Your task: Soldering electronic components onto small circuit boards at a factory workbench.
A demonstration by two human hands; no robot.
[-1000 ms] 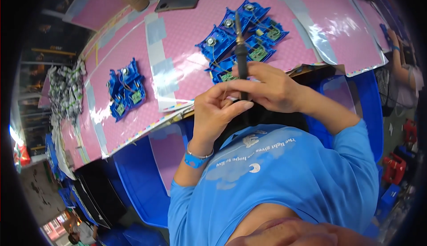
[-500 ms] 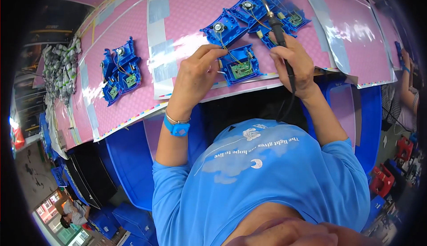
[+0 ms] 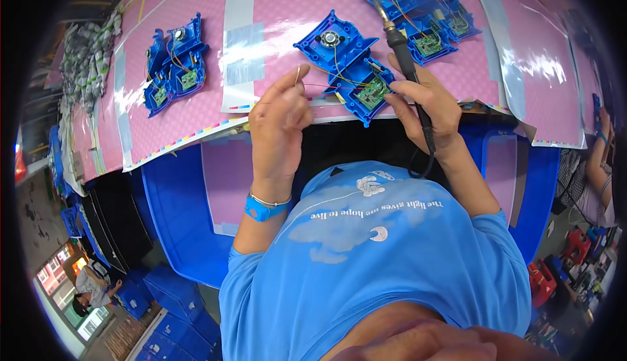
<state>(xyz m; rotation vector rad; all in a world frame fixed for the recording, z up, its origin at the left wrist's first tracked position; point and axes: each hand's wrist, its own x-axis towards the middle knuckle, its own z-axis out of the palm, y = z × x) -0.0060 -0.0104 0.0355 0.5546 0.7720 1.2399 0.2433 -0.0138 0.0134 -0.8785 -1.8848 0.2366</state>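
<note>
Soldering iron (image 3: 401, 46) is resting in my right hand (image 3: 432, 108); my left hand (image 3: 279, 114) is pinching thin red wire (image 3: 330, 87).

Passage: pink tabletop (image 3: 277, 31) beyond left hand (image 3: 281, 114) | Obstacles: red wire (image 3: 330, 87), soldering iron (image 3: 400, 46) (corded)

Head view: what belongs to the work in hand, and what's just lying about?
In use: soldering iron, thin red wire, green circuit board, open blue casing at centre.

Lying about, apparently: blue casing at left, blue casings at upper right, grey-white pile, far left.
</note>
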